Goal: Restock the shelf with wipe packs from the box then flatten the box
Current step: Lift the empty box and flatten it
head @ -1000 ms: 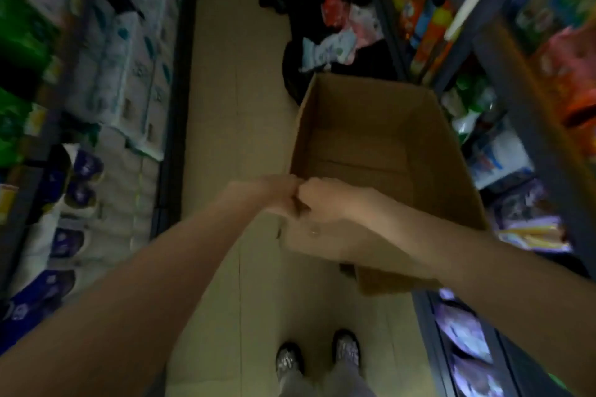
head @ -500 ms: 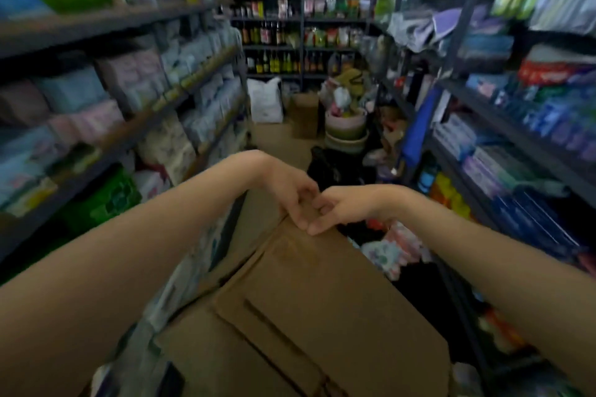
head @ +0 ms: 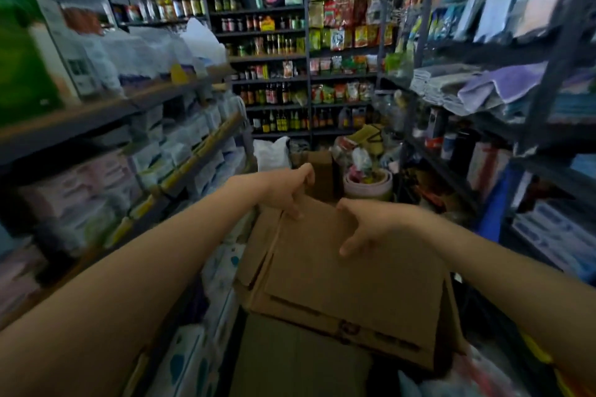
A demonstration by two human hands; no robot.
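holding the cardboard box [head: 348,284] out in front at about waist height, the person is working between two runs of shelving; no wipe packs are showing in or on it, so the restocking is probably done and the flattening is under way. the left hand [head: 287,193] is gripping the far edge with fingers curled over a flap, while the right hand [head: 364,226] is pressing on the top panel with fingers spread and bent, thumb along the far edge. empty cardboard like this is likely handling light and stiff across its panels but giving way along the creases, so the corners and folds are the places to be taking hold and pushing. the aisle is looking narrow, with the left shelf [head: 180,151] stacked with pale packs just beside the box and the right rack [head: 451,171] close, so collapsing it is wanting elbows kept in
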